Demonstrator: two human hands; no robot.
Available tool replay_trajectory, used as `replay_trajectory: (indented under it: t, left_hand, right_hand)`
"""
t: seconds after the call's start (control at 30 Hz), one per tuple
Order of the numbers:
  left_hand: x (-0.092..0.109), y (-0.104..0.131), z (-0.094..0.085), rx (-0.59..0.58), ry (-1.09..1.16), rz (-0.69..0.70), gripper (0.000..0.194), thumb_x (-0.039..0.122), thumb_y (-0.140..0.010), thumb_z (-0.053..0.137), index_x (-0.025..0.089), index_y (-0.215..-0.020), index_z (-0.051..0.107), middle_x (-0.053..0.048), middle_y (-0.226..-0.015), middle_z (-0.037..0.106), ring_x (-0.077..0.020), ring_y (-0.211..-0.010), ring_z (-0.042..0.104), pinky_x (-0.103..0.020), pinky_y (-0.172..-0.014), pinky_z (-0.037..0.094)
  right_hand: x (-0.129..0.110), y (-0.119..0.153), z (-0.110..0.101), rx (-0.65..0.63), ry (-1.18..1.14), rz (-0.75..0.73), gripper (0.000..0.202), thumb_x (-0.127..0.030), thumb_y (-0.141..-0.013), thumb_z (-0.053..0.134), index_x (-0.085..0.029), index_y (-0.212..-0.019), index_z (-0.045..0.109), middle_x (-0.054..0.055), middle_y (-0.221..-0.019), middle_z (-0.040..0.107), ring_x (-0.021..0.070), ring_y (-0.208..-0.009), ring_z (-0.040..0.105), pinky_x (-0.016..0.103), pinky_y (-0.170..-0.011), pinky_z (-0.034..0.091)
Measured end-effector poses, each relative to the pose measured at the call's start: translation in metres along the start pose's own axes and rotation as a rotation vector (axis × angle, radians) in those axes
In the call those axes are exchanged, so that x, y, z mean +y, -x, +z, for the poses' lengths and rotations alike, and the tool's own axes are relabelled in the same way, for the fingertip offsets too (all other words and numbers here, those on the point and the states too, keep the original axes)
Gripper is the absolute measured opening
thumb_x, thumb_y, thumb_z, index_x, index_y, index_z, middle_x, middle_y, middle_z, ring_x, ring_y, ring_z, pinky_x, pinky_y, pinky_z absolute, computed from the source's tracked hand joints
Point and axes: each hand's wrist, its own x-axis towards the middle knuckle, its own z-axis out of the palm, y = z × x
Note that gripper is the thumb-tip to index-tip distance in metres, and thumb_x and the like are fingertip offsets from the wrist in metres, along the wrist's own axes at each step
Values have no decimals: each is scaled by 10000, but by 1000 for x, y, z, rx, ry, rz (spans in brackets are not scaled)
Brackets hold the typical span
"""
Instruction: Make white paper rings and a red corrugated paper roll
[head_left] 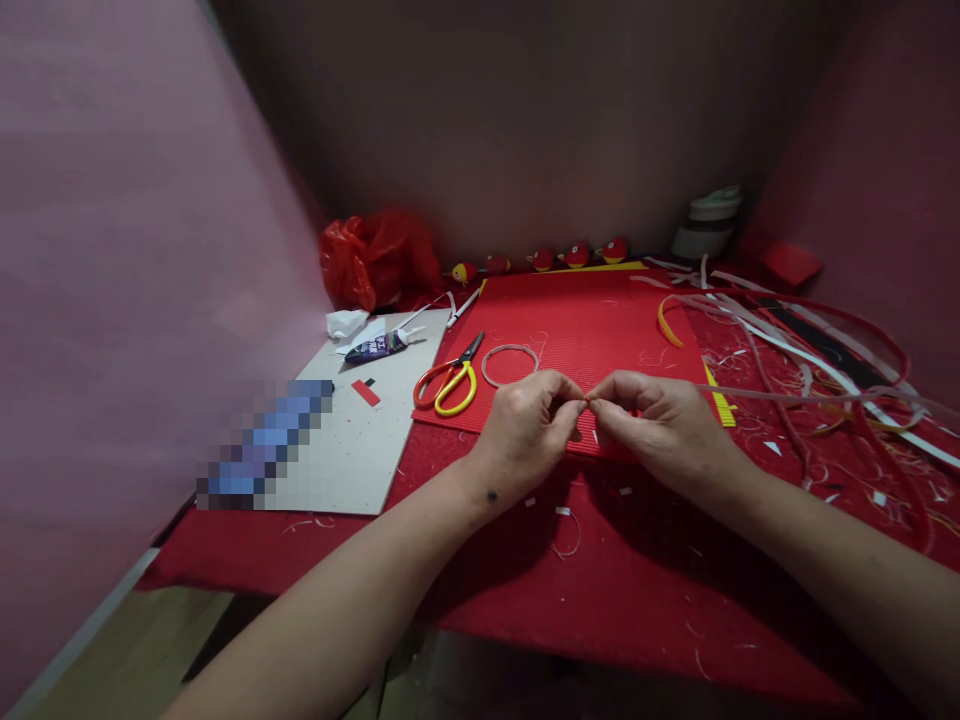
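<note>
My left hand (531,415) and my right hand (651,412) meet over the front of a red corrugated sheet (585,315). Both are closed in a pinch, fingertips almost touching. A tiny orange bit (586,398) shows between them, too small to name and mostly covered by the fingers. Just left of my left hand lie scissors (452,385) with one red and one yellow handle, blades partly on the sheet. A thin pale ring (510,366) rests between the scissors and my left hand.
On a grey board (352,455) lie a glue tube (376,347), a red paper piece (366,393) and a blurred-out blue object (270,440). Behind stand a red plastic bag (379,260), several small red bird figures (576,254) and a lidded container (705,225). Paper strips (840,370) tangle at right.
</note>
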Motion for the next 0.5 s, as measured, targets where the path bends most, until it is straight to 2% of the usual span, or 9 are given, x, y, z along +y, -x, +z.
replay_trajectory:
  t: [0.23, 0.4, 0.5]
  left_hand:
    - [2, 1, 1, 57, -33, 32, 64, 110, -759, 531, 132, -728, 584, -5, -613, 602, -77, -543, 556, -174, -524, 437]
    - [0, 0, -1, -41, 77, -71, 75, 144, -781, 508, 138, -765, 581, -4, -610, 617, -77, -540, 575, -178, -536, 458]
    - [1, -1, -3, -72, 121, -125, 77, 169, -786, 504, 137, -766, 571, -6, -610, 623, -74, -533, 575, -178, -539, 463]
  right_hand:
    - [-1, 1, -1, -3, 56, -60, 138, -194, -777, 478, -168, -673, 564, -20, -521, 540, 92, -464, 462, 208, -467, 358]
    - [-1, -1, -2, -21, 55, -77, 151, -188, -780, 483, -168, -651, 559, -15, -528, 552, 92, -473, 477, 206, -479, 367]
    - [-1, -1, -1, -24, 3, -39, 166, -215, -789, 490, -169, -642, 554, -17, -526, 551, 88, -473, 479, 200, -477, 369]
